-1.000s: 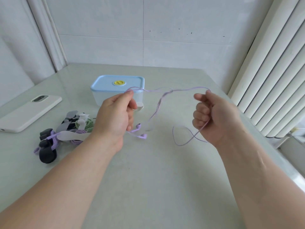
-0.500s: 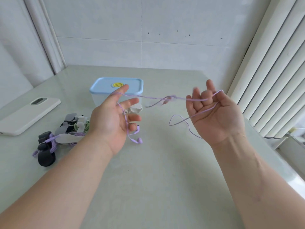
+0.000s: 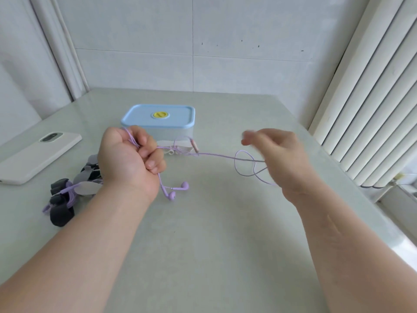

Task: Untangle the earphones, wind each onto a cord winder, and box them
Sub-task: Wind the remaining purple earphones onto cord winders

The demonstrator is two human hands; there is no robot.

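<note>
While the left hand is balled tight round the purple cord, that cord runs nearly straight, long axis left to right, across to the right hand, with two loose loops just beside its palm. That hand, the nearer to the loops, has blurred, half-curled fingers; whether they pinch the cord I cannot tell. Two buds hang under the left fist and one plug rides mid-span. Behind sit one lidded box, one phone and one pile of winders, uncounted

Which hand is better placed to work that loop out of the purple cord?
Right, probably: the loop hangs beside the right hand; the left hand is fisted round the cord above the earbuds, anchoring it.
</note>
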